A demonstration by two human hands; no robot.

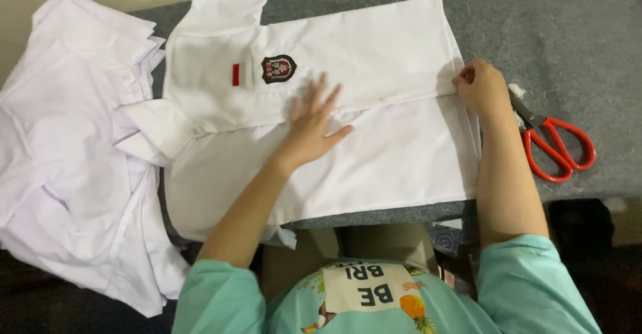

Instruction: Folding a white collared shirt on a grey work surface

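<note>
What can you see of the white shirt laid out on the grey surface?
The white shirt lies flat, front up, on the grey felt-like surface, collar toward the left. It looks like thin cotton, short-sleeved, with a dark crest badge and a small red patch. The left hand presses its middle, fingers spread; the right hand pinches its hem.

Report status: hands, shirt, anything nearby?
Left hand flat, fingers spread, on shirt front. Right hand pinching the hem at the placket. Scissors beside right wrist, off the shirt; stack of white shirts lies left.
</note>
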